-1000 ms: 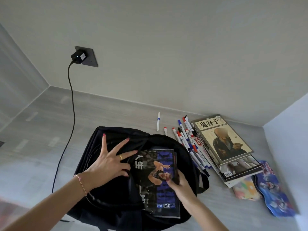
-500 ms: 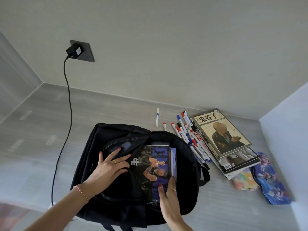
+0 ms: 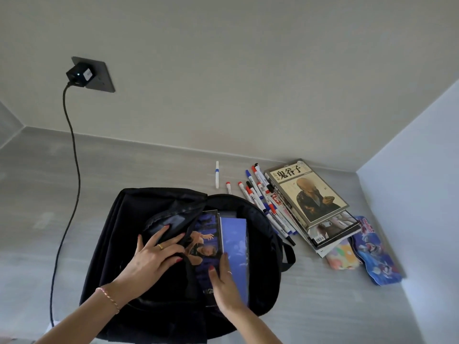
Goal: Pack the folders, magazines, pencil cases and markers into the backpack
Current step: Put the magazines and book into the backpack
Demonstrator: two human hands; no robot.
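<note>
The left hand (image 3: 155, 256) is resting on the black backpack (image 3: 119, 244), its fingers spread and lying over the dark flap at the edge of the opening, holding that edge back; they seem to be pressing rather than gripping, though the fingertips partly sink into the dark fabric. Just to the right of it, the basketball magazine (image 3: 207, 240) is standing partway inside the opening, with a blue folder (image 3: 234, 244) lying against its far side. The right hand (image 3: 223, 279) is laying straight, close-set fingers flat on the lower part of the magazine and folder, curled round nothing.

Beyond the right hand and further right, a cluster of markers (image 3: 267, 207) is lying on the grey surface (image 3: 323, 306), just beside the backpack's rim, with one marker (image 3: 217, 173) lying apart from them. Right of the markers, a stack of magazines (image 3: 311, 194) is sitting, and two pencil cases, one pastel (image 3: 344, 255) and one blue (image 3: 375, 254), are lying against its near corner. Far beyond the left hand, a charger (image 3: 79, 74) is plugged into the wall, its cable (image 3: 72, 194) running down past the backpack.
</note>
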